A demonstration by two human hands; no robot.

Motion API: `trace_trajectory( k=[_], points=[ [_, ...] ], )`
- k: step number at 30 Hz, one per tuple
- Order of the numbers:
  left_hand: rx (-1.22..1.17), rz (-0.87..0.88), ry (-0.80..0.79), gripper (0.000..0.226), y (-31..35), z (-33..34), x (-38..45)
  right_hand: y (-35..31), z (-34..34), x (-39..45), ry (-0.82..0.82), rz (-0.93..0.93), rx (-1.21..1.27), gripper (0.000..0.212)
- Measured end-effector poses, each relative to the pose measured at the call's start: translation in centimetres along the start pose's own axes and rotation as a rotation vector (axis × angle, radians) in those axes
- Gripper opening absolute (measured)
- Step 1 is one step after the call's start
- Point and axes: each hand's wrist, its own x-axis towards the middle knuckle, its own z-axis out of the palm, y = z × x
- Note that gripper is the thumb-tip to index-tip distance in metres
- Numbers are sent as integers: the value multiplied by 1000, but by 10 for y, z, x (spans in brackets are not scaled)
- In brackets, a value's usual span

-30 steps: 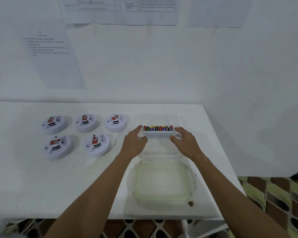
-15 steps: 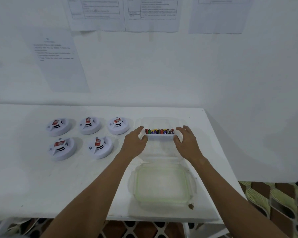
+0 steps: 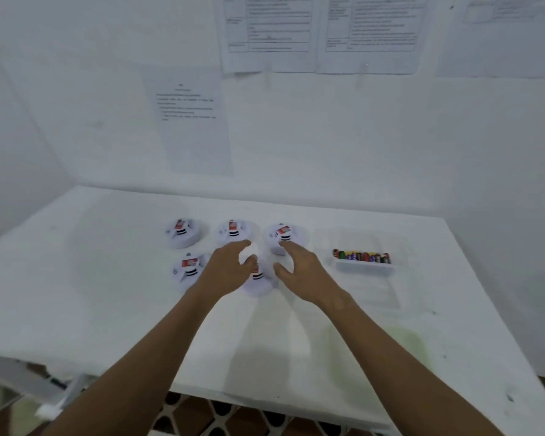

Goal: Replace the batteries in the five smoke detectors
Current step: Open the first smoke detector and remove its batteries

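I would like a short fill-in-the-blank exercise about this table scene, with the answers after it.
1. The number of smoke detectors on the white table is ____.
2. The tray of batteries lies to the ____ of the detectors.
3. Both hands, left hand and right hand, reach for the front detector on the ____ side of the front row.

Answers: five; right; right
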Motion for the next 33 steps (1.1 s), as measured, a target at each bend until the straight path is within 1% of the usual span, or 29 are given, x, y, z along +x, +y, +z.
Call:
trace_trajectory(
  k=[3,5,6,7,8,9,11,14,16,17,19,20,21,23,26,27,29,31,33],
  points=[
    [-13,-6,-67,52,-29,-6,8,-8,26,12,-33,80,22,57],
    [1,9,-97,51,-33,-3,11,-6,32,10,-38,122,30,54],
    [1,27,-116,47,-37,-3,14,-6,37,12,-29,144,36,48],
    [-6,48,-139,40,-39,-1,16,-7,41,13,-14,164,50,36],
    [-11,62,-167,30,-41,0,18,-8,44,14,-9,180,53,22],
    [-26,82,-186,21,-45,1,19,-9,47,14,-22,179,41,16],
    [-70,116,-201,26,-53,7,21,-8,54,14,-35,175,35,31],
    [-115,149,-194,33,-60,9,21,-7,64,14,-1,187,17,43],
    [-183,140,-194,27,-60,7,21,-8,69,18,-10,164,-39,52],
    [-223,124,-201,25,-59,5,21,-7,71,21,-21,172,-52,63],
    [-321,82,-206,30,-57,1,20,0,72,27,-41,188,-62,93],
    [-385,60,-207,32,-58,0,19,4,71,29,-61,183,-85,103],
    [-457,36,-208,36,-58,-2,20,3,67,29,-77,169,-106,108],
    [-607,-3,-221,44,-55,-8,20,-5,57,26,-87,143,-111,111],
    [-754,-6,-222,44,-49,-19,19,-10,42,21,-102,168,-16,108],
    [-758,4,-213,44,-48,-23,17,-11,37,18,-85,170,42,106],
    [-645,36,-212,45,-47,-28,12,-14,30,12,-65,173,222,99],
    [-534,64,-280,47,-47,-31,6,-16,24,4,-74,177,446,94],
    [-578,78,-389,50,-44,-34,-1,-15,21,-3,-75,159,633,92]
  ],
)
